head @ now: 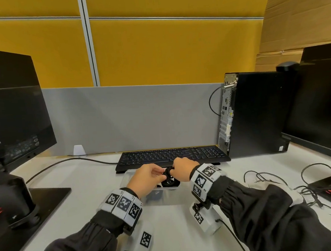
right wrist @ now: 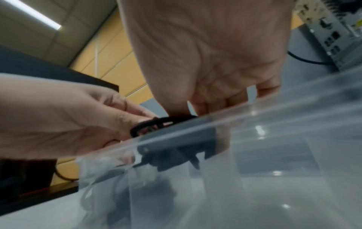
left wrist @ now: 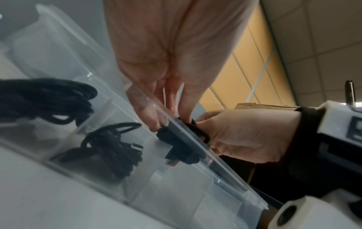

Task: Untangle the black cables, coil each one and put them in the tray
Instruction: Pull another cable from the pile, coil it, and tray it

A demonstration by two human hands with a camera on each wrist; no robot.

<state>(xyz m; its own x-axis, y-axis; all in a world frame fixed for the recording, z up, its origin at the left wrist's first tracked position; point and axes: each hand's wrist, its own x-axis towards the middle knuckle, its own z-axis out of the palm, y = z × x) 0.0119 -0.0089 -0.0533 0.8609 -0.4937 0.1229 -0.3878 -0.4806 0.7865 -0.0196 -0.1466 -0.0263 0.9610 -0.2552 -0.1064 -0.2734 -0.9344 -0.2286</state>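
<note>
Your left hand and right hand both pinch one small coiled cable just over the tray, toward its 12 o'clock rim. Let go unevenly and the loops probably spring apart or catch the two coils already inside.

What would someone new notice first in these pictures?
Both hands meet at the desk's middle: the left hand and right hand hold a small coiled black cable over the clear tray. Behind stands a black keyboard, and loose black cables sprawl at the right.
</note>
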